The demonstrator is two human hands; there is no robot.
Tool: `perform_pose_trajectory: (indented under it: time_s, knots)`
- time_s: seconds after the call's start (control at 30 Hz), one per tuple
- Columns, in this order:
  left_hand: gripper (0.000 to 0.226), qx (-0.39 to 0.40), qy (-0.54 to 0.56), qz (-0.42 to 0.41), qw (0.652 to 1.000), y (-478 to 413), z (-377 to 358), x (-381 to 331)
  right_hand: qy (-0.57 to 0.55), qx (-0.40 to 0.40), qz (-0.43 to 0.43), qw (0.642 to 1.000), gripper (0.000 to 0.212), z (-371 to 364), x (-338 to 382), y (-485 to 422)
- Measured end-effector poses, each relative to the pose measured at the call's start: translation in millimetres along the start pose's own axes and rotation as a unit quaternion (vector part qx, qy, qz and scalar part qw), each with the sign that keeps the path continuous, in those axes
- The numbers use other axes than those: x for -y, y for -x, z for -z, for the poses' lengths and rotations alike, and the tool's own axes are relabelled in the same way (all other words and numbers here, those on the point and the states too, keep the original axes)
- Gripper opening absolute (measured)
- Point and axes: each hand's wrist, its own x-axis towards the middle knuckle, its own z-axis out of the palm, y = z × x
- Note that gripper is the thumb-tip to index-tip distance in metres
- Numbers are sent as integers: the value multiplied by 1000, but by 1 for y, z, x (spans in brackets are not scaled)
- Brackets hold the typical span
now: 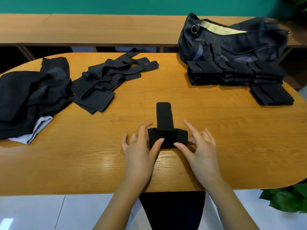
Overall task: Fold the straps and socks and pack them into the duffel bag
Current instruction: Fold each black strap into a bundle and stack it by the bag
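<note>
A view from above of a rounded wooden table (79,163), with two bare forearms reaching in from the near edge. At the centre near the person lies a black strap (167,138), its wide part folded into a thick block and a narrower tail stretching flat away from the person. The left hand (141,151) pinches the block's left end, thumb on top and fingers curled at the edge. The right hand (200,146) pinches the right end the same way, with its forefinger lifted straight. To the left and farther back is a tangle of loose straps (106,80), unfolded and overlapping. At the far left is a heap of dark fabric (31,100) with a pale lining showing at its near corner. On the right, folded bundles (232,73) sit in neat stacked rows, with one more bundle (272,95) just in front of them. Right behind the rows, at the table's far right corner, stands the dark duffel bag (232,44), its top zip open on a pale interior
</note>
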Motion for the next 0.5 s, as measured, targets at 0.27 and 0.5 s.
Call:
perform_pose_trajectory:
  time_s: [0.27,0.5]
  knots:
    - [65,-8,-36,14,999,-23,1,-7,50,-47,27,997,80,-5,2,-14]
    - [68,14,-45,35,998,-26,1,3,94,-25,8,995,80,-11,0,-27]
